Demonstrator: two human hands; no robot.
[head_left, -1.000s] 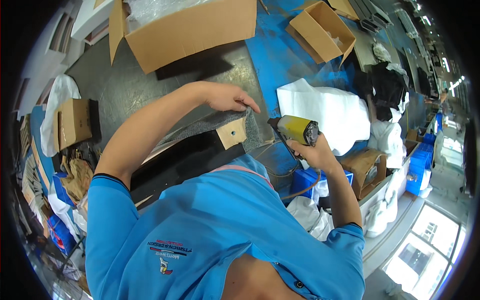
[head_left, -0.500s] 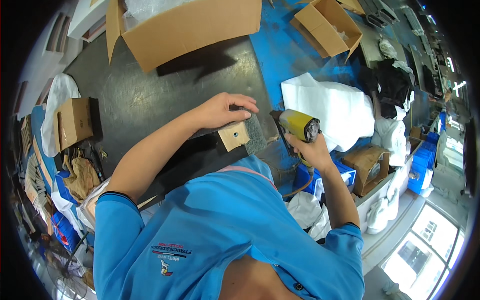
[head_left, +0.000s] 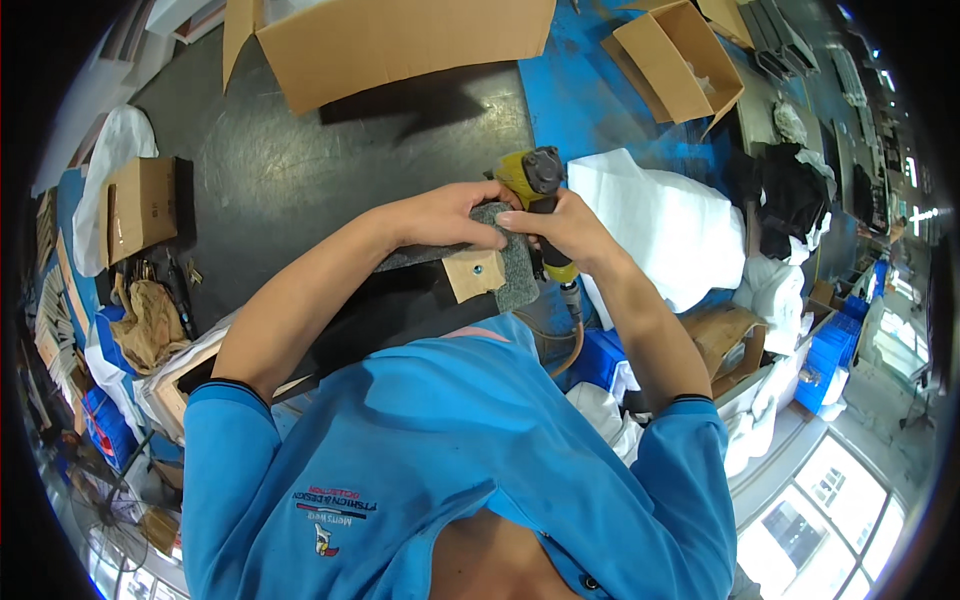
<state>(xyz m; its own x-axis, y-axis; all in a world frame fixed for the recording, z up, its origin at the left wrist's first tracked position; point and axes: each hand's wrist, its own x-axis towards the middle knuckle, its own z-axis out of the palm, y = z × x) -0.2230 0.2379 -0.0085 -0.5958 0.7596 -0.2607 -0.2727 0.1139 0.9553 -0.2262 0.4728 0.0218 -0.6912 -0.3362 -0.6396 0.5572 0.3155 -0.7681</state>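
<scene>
Atop the desk (head_left: 300,180), near its far edge, a large open carton (head_left: 400,40). Further right, a smaller open carton (head_left: 675,55). Just right of the hands, a heap of foam sheets (head_left: 670,225). On the far left, a closed box (head_left: 140,205), with a bag (head_left: 110,150) behind it. Below the heap, bins (head_left: 840,350) and another carton (head_left: 725,335) beside the desk.

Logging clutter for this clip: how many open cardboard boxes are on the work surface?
2 are clearly open: a large box at the top edge and a smaller one at upper right on the blue surface. A shut carton sits at left; others may be hidden.
</scene>
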